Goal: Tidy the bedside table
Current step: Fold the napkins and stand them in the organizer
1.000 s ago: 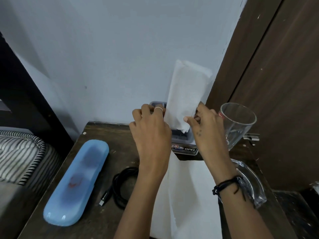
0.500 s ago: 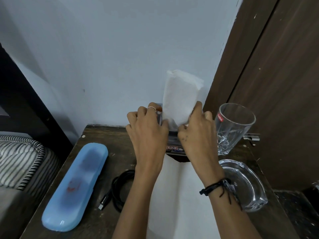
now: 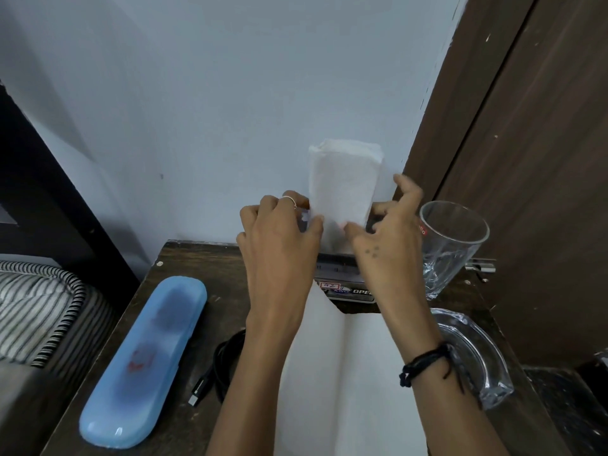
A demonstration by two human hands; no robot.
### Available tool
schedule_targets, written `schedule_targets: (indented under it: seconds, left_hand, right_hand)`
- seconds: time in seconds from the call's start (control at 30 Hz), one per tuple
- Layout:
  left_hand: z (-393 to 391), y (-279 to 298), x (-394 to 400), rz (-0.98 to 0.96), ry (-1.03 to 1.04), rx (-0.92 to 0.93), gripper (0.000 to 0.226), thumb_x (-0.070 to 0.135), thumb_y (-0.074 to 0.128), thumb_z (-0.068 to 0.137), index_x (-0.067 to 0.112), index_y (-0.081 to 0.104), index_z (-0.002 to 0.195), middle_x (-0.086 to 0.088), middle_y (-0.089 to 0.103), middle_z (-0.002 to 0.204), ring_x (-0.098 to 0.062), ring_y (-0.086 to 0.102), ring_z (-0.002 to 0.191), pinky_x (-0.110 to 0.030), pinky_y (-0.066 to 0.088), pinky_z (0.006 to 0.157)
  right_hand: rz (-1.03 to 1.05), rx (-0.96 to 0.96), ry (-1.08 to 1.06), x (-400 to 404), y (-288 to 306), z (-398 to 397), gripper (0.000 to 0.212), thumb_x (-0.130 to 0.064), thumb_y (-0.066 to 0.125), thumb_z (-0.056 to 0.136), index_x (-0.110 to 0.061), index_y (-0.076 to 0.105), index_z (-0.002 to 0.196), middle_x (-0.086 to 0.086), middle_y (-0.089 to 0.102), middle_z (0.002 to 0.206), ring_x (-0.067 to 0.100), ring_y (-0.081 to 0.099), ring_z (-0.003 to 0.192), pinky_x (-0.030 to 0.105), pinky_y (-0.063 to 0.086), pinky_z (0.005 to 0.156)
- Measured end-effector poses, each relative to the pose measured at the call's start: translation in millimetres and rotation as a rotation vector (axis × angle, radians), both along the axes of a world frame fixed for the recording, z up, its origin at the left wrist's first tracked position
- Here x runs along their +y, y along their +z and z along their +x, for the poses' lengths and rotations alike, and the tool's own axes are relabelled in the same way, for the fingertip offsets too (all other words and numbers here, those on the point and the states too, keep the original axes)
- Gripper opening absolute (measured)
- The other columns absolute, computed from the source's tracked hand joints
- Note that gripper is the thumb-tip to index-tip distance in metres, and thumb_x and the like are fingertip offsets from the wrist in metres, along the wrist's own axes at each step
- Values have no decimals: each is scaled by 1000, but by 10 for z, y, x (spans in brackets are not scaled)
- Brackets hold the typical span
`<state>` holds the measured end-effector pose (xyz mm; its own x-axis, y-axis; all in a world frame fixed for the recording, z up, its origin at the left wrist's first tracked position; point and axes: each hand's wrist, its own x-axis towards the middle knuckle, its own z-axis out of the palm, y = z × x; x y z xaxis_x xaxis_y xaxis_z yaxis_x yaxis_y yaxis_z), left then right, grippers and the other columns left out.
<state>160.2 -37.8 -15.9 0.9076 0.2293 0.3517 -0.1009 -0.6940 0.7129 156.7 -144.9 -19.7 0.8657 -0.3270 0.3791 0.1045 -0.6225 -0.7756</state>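
A folded white tissue (image 3: 343, 182) stands upright out of a grey holder box (image 3: 342, 281) with stickers, at the back of the dark wooden bedside table (image 3: 197, 258). My left hand (image 3: 279, 238) grips the box's left side and pinches the tissue's lower left edge. On the other side, my right hand (image 3: 385, 238) pinches the tissue's lower right edge between thumb and forefinger, its other fingers spread. A large white sheet (image 3: 348, 383) lies on the table under my forearms.
A light blue oblong case (image 3: 144, 360) lies at the left. A coiled black USB cable (image 3: 217, 366) sits beside my left forearm. A clear drinking glass (image 3: 450, 245) and a glass ashtray (image 3: 473, 357) stand at the right. Striped bedding (image 3: 36, 301) lies left, a brown door right.
The tissue has been folded narrower and pushed lower into the box. Both hands closed in around its base, and my right fingers have now spread apart.
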Motion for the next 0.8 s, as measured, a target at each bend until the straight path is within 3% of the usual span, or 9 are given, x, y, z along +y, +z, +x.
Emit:
schedule_targets:
  seconds: [0.1,0.23,0.4,0.53,0.6,0.7,0.8]
  left_hand:
    - [-19,12,-14,6,18,-30,20,25,56,89,18,63,106,-1,59,108,-15,32,98,-32,32,81]
    - [-33,-64,-48,174,42,50,20,22,55,89,13,63,105,-5,57,113,-25,38,112,-34,31,79]
    - [-23,-30,-55,3,17,-52,24,25,55,89,16,61,110,-1,57,117,-20,36,113,-37,38,88]
    - [-37,-64,-66,85,3,19,20,23,54,89,15,64,105,-3,58,114,-23,38,113,-36,37,84]
    - [-74,-42,-54,96,-15,48,23,23,55,89,14,61,109,-6,56,116,-24,38,113,-37,38,83]
    - [-216,54,29,111,3,49,28,25,56,88,15,56,115,-6,54,116,-24,40,110,-33,37,77]
    - [-463,84,153,158,8,106,23,24,53,89,14,57,109,-5,55,110,-24,45,103,-29,32,70]
  right_hand:
    - [-43,-69,-38,-26,12,-10,68,-10,64,83,-19,22,136,3,64,89,23,58,90,36,50,76]
    - [-275,67,-55,-53,-54,-1,65,-11,64,81,-19,27,134,10,64,100,24,49,100,34,43,77]
    - [-104,-11,-39,-37,57,-17,56,-15,64,82,-24,34,129,8,60,103,22,57,89,36,49,71]
    - [-159,30,-63,-61,29,-46,51,-12,61,84,-20,37,129,11,60,103,26,56,90,28,35,66]
    - [-173,58,-43,-89,56,-70,56,-13,63,84,-19,34,132,3,60,102,19,53,91,25,32,66]
    - [-157,6,-38,-111,210,-186,59,-17,65,84,-21,32,132,-2,59,119,13,52,94,24,34,69]
    - [-140,-15,-30,-99,330,-437,51,-22,64,85,-23,37,128,-4,58,120,18,58,98,26,39,70]
